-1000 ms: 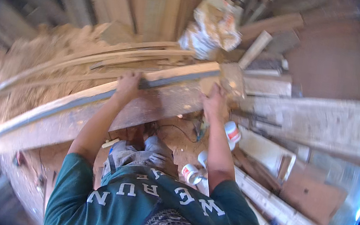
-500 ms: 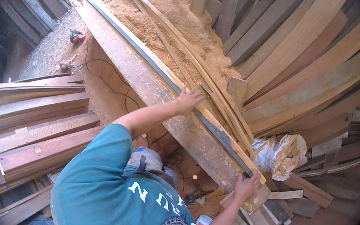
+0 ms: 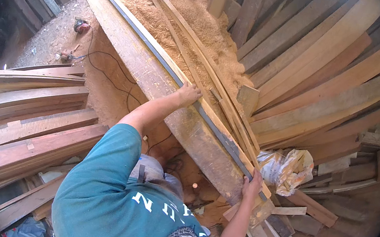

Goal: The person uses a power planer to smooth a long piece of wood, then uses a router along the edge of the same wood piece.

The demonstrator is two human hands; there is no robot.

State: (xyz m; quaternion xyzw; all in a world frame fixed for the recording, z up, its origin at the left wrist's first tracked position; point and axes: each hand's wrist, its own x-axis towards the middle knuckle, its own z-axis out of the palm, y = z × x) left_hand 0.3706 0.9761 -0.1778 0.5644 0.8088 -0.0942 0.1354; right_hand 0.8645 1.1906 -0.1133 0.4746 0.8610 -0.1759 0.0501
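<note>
A long, pale wooden strip (image 3: 222,128) lies lengthwise along a wide, worn plank (image 3: 197,136). Down its near side runs a dark grey band (image 3: 219,134); I cannot tell if that is a separate bar. My left hand (image 3: 187,94) grips the strip near mid-length, fingers curled over its far edge. Close to the strip's near right end, my right hand (image 3: 252,184) is closed round it, thumb and fingers along the edges. Both palms hide the parts of the strip beneath them.
Thin battens (image 3: 206,68) lie beyond the plank beside a sawdust heap (image 3: 202,22). Boards (image 3: 304,52) lean at the right, near a white sack (image 3: 286,169). Stacked lumber (image 3: 48,136) fills the left. A red power tool (image 3: 81,26) and black cord (image 3: 109,78) lie on the ground.
The view has shifted slightly, so plank and strip sit differently in the picture. My left hand's fingers, more stretched out before, are now curled closer over the strip. My right hand keeps its hold.
</note>
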